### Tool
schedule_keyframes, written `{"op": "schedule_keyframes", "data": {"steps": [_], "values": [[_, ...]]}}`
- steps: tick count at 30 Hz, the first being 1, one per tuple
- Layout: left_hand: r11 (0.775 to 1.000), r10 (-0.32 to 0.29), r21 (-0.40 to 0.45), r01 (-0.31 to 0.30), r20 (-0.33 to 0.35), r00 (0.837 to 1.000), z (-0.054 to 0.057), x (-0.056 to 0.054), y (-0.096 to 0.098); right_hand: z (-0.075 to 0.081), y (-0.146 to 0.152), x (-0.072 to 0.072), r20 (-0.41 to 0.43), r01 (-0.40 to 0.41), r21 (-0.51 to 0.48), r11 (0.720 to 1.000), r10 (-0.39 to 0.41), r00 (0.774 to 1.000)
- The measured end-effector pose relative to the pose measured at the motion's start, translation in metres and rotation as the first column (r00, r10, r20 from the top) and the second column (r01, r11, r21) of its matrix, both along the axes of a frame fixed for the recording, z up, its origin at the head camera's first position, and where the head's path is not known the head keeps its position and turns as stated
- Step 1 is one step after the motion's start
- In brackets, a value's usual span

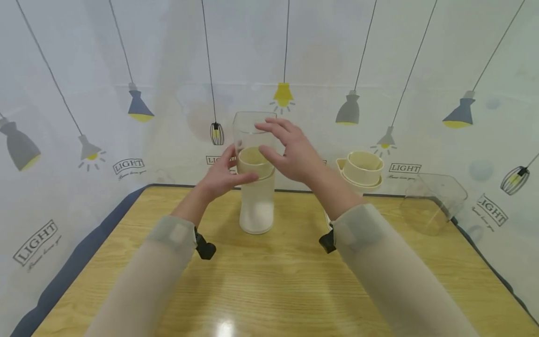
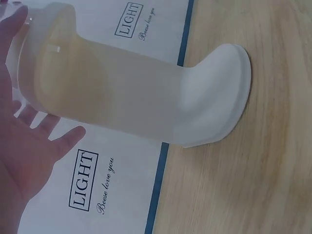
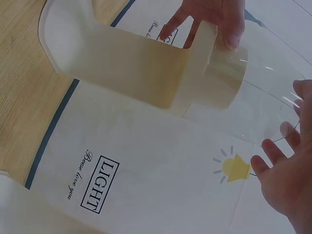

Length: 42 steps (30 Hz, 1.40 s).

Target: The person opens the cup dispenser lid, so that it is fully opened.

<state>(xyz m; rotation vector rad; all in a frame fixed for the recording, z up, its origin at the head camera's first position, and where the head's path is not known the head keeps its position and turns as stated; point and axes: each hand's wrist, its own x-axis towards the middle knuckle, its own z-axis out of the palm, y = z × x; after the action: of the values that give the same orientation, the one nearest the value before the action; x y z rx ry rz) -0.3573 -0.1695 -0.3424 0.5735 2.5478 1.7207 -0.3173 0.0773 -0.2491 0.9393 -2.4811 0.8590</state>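
A cream plastic stand [image 1: 257, 215] with a broad foot stands upright on the table, its round collar [image 3: 224, 73] at the top. Over the collar sits a clear plastic container [image 1: 254, 122], which rises above it. My left hand [image 1: 219, 175] holds the stand's top from the left, thumb across the front of the collar and fingers toward the back. In the left wrist view its fingers are spread along the side. On the right, my right hand [image 1: 292, 150] has its fingers extended against the clear container's upper side.
A second cream stand [image 1: 364, 168] with a similar round collar is at the back right, partly behind my right forearm. Farther right, another clear container [image 1: 433, 206] lies near the table corner. A printed curtain [image 1: 177, 117] hangs close behind the table [image 1: 261, 281].
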Motion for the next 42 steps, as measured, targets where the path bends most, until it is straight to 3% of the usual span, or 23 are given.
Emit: {"op": "schedule_keyframes", "data": {"steps": [11,23,27,33,42], "values": [[0.999,0.046,-0.005,-0.046,-0.031,0.998,-0.011,0.005,0.006,-0.004,-0.005,0.004,0.009,0.078,-0.035,0.996,-0.078,0.997],[0.984,0.175,0.025,-0.174,-0.08,0.981,-0.021,0.023,0.022,-0.005,-0.004,0.005,0.005,0.114,-0.037,0.993,-0.114,0.993],[0.97,0.244,0.012,-0.244,-0.114,0.963,-0.024,0.03,0.031,-0.004,-0.004,0.006,0.013,0.114,-0.055,0.992,-0.113,0.993],[0.936,0.351,0.037,-0.35,-0.187,0.918,-0.028,0.038,0.045,-0.006,-0.001,0.003,0.029,0.094,-0.111,0.989,-0.091,0.995],[0.895,0.434,0.017,-0.445,-0.258,0.863,-0.033,0.046,0.06,-0.009,0.004,0.001,0.052,0.068,-0.173,0.983,-0.06,0.997]]}}
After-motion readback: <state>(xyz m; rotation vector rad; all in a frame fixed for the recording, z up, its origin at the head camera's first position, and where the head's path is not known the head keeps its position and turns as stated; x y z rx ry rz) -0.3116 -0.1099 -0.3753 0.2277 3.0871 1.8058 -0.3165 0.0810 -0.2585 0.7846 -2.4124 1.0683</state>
